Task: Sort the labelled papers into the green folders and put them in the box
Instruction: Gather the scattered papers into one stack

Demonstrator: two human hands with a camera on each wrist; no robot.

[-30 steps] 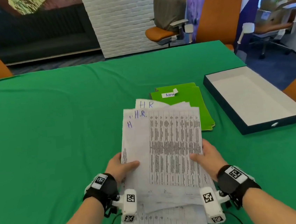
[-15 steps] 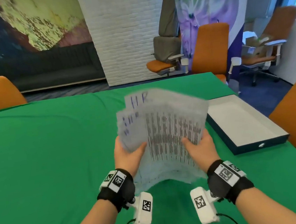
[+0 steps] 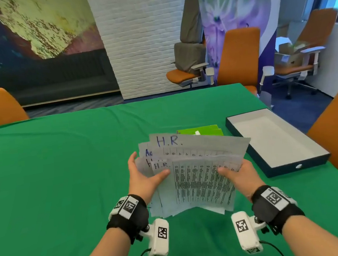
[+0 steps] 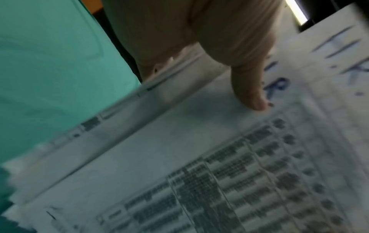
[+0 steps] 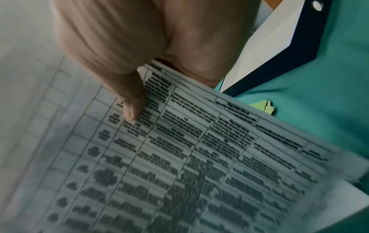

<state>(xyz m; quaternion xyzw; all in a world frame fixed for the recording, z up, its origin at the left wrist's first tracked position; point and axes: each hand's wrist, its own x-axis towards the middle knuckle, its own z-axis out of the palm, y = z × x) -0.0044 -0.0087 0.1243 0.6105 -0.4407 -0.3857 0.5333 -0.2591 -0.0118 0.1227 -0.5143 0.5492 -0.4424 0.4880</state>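
Watching the feed right now. Both hands are up off the table (image 3: pixel 44 182) with the whole stack of papers (image 3: pixel 198 179) fanned out between them, held above the green cloth at about 6 o'clock in the head view.

Left hand (image 3: pixel 142 178) has the left edge of the stack: thumb (image 4: pixel 249 88) lying flat across the top sheet right by a blue "H.R." scribble, the other fingers behind the sheets with the tips poking up past the top edge. So it's clamped on the paper, thumb on top, fingers under.

Right hand (image 3: pixel 239 172) does the same on the right edge. The wrist cam shows its thumb (image 5: pixel 131 107) pressed down on the printed table of the top sheet and the rest of the hand tucked underneath.

The sheets are splayed, so I can read a few corners: "H.R." on the back one, another "H.R." on the front one, and something starting with "A" peeking out at the left.

The green folders (image 3: pixel 203 130) are lying flat on the cloth at 12 o'clock from the stack, mostly hidden behind it, with a small white label showing. The box (image 3: pixel 305 162) sits open at about 2 o'clock, dark outside, white inside, just beside the folders.

Orange chairs (image 3: pixel 240 57) stand around the far side.
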